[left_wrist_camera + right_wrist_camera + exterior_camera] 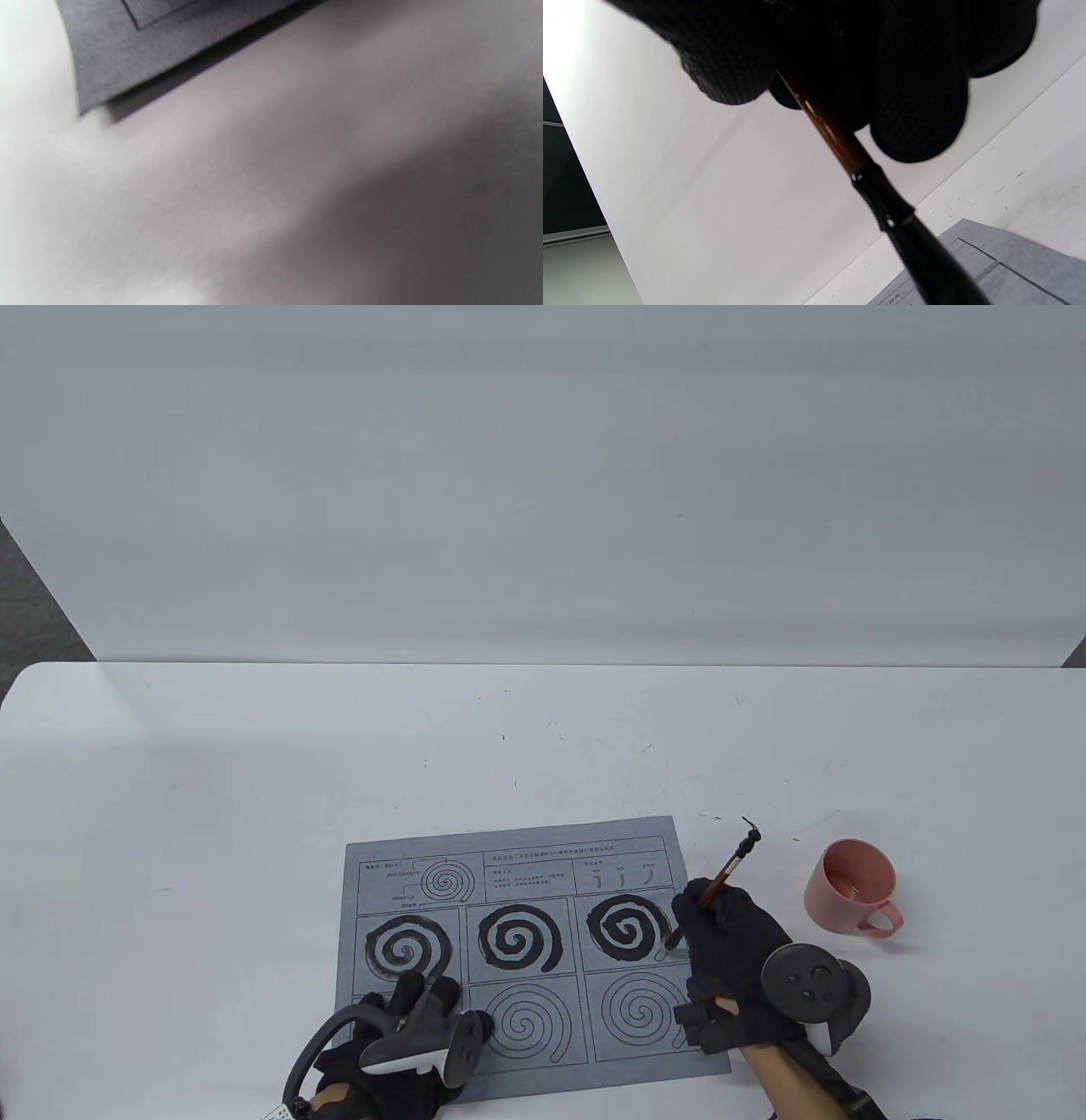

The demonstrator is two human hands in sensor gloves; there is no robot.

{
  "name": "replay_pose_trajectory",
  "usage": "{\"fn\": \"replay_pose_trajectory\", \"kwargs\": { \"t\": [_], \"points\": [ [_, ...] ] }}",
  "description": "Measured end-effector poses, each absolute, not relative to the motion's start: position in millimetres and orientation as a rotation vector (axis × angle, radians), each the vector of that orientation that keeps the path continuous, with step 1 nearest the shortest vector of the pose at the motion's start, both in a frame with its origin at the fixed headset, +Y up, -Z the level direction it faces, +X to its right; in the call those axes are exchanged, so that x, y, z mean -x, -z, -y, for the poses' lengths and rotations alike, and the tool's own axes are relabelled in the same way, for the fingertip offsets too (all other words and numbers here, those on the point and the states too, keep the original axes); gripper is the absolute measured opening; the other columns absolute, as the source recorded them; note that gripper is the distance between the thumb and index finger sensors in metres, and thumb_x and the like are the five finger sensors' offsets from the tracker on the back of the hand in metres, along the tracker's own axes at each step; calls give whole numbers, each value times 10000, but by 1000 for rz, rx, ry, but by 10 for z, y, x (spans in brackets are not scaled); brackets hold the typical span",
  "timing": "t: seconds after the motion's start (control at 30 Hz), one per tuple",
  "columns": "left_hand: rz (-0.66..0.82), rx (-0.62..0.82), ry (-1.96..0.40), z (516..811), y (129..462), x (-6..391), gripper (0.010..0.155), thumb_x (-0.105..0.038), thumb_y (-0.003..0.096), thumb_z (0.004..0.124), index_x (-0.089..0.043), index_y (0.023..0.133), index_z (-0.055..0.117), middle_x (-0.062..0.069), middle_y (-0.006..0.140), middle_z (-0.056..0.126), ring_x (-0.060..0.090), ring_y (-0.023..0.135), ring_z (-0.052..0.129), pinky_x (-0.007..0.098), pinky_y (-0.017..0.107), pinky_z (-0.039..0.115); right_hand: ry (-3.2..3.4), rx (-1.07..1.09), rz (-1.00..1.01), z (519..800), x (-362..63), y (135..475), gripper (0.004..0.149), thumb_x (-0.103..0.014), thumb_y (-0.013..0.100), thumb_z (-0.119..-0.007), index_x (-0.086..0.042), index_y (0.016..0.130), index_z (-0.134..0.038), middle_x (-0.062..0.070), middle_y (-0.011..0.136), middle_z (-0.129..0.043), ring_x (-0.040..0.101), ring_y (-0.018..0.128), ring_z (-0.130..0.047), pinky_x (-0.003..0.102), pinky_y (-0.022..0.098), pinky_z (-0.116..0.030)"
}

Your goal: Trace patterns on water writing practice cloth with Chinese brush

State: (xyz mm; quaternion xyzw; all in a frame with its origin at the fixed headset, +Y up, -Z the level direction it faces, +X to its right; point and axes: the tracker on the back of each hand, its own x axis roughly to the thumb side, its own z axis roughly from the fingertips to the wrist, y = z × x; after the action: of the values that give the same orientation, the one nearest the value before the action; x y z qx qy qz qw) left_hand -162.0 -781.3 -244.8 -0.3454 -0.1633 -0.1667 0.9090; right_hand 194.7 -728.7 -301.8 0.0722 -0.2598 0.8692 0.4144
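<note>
Grey practice cloth (530,959) lies flat on the white table (254,780), near its front edge, printed with a grid of spiral patterns under a strip of small instructions. Across the middle row, all three spirals are filled in with thick dark strokes; in the row below, the two spirals that show are only thin outlines. On the cloth's right side, the right hand (734,963) in its black glove grips the Chinese brush (730,874), fingers (920,110) closed around the brown shaft just above the black ferrule. The handle tilts up and away from the person, its looped end pointing towards the far right, while the dark tip comes down at the right edge of the third dark spiral (629,931); whether the bristles actually touch the cloth I cannot tell. Over at the cloth's near left corner, the left hand (399,1035) rests on the cloth with its fingers laid out flat, holding nothing. From the left wrist camera only a blurred cloth corner and bare tabletop show. To the right of the cloth, apart from it, a pink cup (853,897) stands upright, handle turned to the right.
</note>
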Motion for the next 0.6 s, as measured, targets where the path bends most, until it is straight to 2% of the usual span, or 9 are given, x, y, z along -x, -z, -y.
{"fn": "replay_pose_trajectory", "kwargs": {
  "t": [0.6],
  "points": [
    [337,711,347,7818,2445,1622,737,-563,385,359,-549,857,-208,-14,1025,-278,422,1048,-142,701,777,190,-2196,-182,658,7278,-1923,3012,386,-397,443,-873,-78,658,-898,168,546,-1024,325,342,-1046,615,476,-768]
  ]
}}
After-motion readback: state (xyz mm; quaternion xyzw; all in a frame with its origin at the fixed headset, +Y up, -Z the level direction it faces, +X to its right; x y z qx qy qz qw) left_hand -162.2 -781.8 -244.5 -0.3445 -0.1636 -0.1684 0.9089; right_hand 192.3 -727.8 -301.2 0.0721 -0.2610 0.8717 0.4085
